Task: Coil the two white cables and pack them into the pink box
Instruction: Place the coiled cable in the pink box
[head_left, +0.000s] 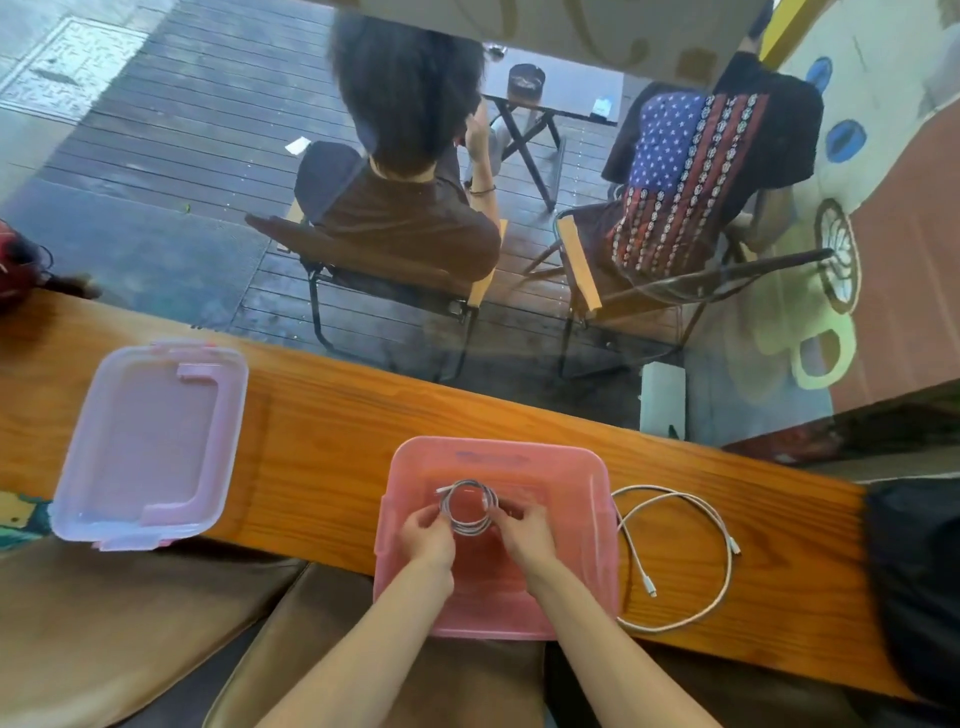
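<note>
With the left hand (428, 535) and right hand (524, 530) each pinching the coiled cable (467, 506), lower it flat into the pink box (597, 519), releasing both sides together.

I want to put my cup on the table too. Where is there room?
The widest bare wood lies between the lid and the pink box. Right of the box is crowded: the loose white cable sprawls there. Both hands, left hand and right hand, hold the coiled cable over the box.
</note>
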